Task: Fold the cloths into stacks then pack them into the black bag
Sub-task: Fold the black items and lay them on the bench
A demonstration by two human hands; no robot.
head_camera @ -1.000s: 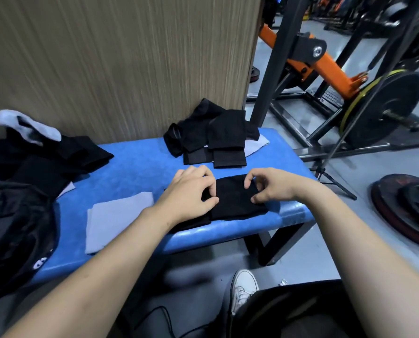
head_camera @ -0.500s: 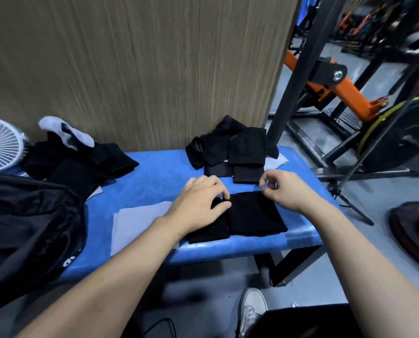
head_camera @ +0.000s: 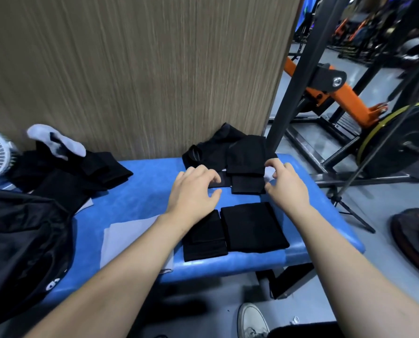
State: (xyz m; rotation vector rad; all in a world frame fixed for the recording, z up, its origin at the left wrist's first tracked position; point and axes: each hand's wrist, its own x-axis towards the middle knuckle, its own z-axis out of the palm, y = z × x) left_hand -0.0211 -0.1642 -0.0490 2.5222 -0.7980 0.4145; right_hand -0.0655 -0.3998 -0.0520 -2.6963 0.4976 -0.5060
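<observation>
My left hand [head_camera: 193, 191] hovers over the blue worktop [head_camera: 142, 191], its grip released, fingers loosely spread and holding nothing; my right hand [head_camera: 286, 186] sits at three o'clock of it, fingers bent at the edge of the far stack of black cloths [head_camera: 247, 162], though whether that grip pinches cloth I cannot tell; two folded black cloths [head_camera: 252, 228] lie side by side at six o'clock of my hands; a grey cloth [head_camera: 127, 237] lies flat at nine o'clock of them; the black bag [head_camera: 25, 240] rests at the worktop's left end; unfolded dark cloths [head_camera: 64, 176] are heaped at ten o'clock.
</observation>
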